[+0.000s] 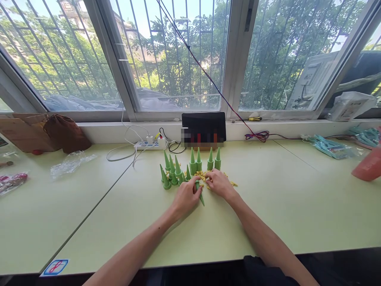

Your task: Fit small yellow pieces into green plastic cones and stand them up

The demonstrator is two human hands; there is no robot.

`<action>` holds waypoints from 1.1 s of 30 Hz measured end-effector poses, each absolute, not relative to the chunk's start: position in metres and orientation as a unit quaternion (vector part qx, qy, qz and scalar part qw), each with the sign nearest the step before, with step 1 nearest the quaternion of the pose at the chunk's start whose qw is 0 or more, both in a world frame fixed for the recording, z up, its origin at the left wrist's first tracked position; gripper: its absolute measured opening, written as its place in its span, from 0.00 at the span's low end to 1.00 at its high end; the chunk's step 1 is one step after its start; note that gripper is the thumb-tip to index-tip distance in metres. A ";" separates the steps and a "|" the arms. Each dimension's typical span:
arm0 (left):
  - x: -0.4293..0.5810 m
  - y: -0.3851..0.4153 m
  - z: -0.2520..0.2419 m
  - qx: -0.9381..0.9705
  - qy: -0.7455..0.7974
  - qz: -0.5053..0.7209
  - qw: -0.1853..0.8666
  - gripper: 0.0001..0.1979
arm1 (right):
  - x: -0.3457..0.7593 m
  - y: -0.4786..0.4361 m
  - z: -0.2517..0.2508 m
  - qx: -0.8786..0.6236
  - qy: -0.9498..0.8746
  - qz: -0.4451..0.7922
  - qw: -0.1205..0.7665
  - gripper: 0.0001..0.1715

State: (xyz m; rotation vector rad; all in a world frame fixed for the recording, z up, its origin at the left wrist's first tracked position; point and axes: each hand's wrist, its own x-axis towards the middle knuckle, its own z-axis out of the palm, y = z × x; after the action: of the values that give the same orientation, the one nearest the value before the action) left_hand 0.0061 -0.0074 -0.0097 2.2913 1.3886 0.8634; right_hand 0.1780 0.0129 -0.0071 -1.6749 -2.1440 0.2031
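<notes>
My left hand (188, 194) is closed around a green pointed cone (201, 197), its tip slanting down toward me. Close by on the right, my right hand (219, 183) has its fingers bent down among small yellow pieces (200, 174); whether a piece is between the fingertips cannot be made out. Several green cones (166, 183) stand upright to the left of my hands. Behind my hands are more upright cones in two pairs, a left pair (193, 165) and a right pair (218, 159). A few yellow pieces (233, 184) lie right of my right hand.
A dark tablet (203, 127) leans by the window sill, behind the cones. A power strip (151, 144) with white cables lies back left. Further left are a brown bag (70, 133) and clear plastic wrap (71, 163). Teal packets (327, 147) and a red object (367, 165) lie right.
</notes>
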 end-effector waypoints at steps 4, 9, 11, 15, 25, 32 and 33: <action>0.006 -0.008 -0.009 0.802 0.492 0.298 0.163 0.14 | 0.177 0.012 -0.006 -0.595 -0.771 0.083 0.213 0.12; 0.006 -0.008 -0.010 0.802 0.491 0.298 0.163 0.13 | 0.176 0.012 -0.006 -0.594 -0.774 0.095 0.198 0.13; 0.006 -0.009 -0.010 0.802 0.492 0.296 0.163 0.13 | 0.176 0.012 -0.006 -0.594 -0.773 0.099 0.201 0.12; 0.006 -0.009 -0.009 0.802 0.494 0.295 0.160 0.13 | 0.176 0.012 -0.007 -0.591 -0.772 0.108 0.208 0.09; 0.006 -0.008 -0.010 0.801 0.494 0.296 0.161 0.13 | 0.175 0.012 -0.007 -0.594 -0.770 0.120 0.200 0.05; 0.007 -0.009 -0.009 0.802 0.492 0.296 0.165 0.13 | 0.175 0.011 -0.008 -0.594 -0.774 0.101 0.194 0.06; 0.007 -0.009 -0.008 0.802 0.491 0.296 0.165 0.13 | 0.175 0.011 -0.009 -0.593 -0.775 0.100 0.194 0.07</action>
State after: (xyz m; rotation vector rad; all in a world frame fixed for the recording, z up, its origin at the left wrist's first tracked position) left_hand 0.0070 -0.0090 -0.0082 2.2848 1.4000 0.8435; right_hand 0.1749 0.0114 -0.0085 -1.6630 -2.1744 0.2809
